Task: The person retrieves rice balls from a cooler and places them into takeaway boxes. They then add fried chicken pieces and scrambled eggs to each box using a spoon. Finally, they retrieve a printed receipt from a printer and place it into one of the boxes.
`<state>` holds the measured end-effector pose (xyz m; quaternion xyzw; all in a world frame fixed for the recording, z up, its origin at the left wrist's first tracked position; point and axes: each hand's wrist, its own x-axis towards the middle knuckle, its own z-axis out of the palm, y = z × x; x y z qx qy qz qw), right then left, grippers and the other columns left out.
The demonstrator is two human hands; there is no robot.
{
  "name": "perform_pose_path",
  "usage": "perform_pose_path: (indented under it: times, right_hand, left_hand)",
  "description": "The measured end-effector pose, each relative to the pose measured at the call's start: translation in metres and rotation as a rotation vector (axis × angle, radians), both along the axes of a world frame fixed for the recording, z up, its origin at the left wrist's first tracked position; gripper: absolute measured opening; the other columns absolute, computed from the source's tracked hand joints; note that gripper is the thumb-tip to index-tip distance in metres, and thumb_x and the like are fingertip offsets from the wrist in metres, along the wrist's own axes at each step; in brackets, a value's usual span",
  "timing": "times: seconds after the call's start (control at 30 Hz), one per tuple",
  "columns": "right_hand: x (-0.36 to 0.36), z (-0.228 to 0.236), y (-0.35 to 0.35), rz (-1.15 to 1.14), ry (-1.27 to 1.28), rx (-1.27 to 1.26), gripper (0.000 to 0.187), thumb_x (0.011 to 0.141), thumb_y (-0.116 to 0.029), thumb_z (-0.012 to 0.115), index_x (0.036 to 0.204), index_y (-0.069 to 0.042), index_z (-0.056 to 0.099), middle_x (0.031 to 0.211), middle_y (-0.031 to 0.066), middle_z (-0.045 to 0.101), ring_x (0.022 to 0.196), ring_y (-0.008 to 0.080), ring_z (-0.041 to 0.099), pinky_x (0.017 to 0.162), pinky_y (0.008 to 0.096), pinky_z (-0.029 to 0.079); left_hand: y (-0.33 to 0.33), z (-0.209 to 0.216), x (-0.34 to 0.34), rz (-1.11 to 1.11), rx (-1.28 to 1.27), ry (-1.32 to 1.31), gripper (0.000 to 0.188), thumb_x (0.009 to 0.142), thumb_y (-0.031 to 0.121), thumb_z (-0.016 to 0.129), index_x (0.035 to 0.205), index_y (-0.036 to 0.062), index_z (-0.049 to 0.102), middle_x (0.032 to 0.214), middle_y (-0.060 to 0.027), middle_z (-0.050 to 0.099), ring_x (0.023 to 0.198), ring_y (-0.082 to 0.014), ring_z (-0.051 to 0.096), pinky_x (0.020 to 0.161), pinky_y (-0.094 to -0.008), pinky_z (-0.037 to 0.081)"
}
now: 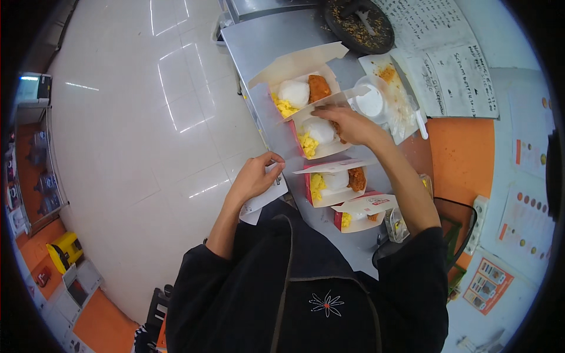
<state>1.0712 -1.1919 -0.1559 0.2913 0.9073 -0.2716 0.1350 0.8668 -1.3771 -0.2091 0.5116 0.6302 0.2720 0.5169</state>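
Note:
Several open food boxes stand in a row on the metal counter, each with white rice, yellow scrambled egg and browned fried food. My right hand (346, 122) reaches over the second box (318, 152) from the far end. Its fingers stretch along the raised lid, and its palm partly hides the fried piece; the thumb is hard to make out. The farthest box (297, 97) shows its contents fully. Two nearer boxes, one (335, 183) half open and one (364, 213) more covered by its lid, stand closer to me. My left hand (257, 177) is closed on a white paper slip (266, 199) beside the counter's left edge.
Right of the boxes are a clear plastic cup (371, 101), a stained sheet (393, 112) and a white-handled utensil (421, 125). A dark round dish (360, 25) with crumbs sits at the far end. A black-rimmed mesh basket (471, 226) stands near my right arm. Tiled floor (159, 117) lies left.

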Motion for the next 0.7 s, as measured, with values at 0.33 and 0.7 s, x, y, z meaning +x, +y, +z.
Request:
perform_pose_path:
  times: [0.33,0.7]
  right_hand:
    - [0.002,-0.01,0.006,-0.239,0.203,-0.173,0.041,0.076,0.012,0.048,0.115,-0.001,0.053,0.113,0.0163,0.057,0.104,0.0259,0.056,0.088,0.0332,0.045]
    - [0.017,0.035,0.008,-0.747,0.713,-0.622,0.03,0.086,0.003,0.05,0.116,-0.001,0.049,0.115,0.0121,0.057,0.109,0.0261,0.055,0.092,0.0353,0.045]
  left_hand:
    - [0.028,0.01,-0.013,-0.05,0.013,-0.01,0.024,0.085,0.024,0.058,0.098,0.0043,0.061,0.09,-0.0146,0.066,0.088,-0.0303,0.062,0.077,-0.0375,0.047]
    - [0.051,0.025,0.022,-0.161,0.104,0.086,0.035,0.085,0.026,0.056,0.116,0.0107,0.051,0.094,-0.0177,0.064,0.092,-0.037,0.06,0.078,-0.0424,0.047]
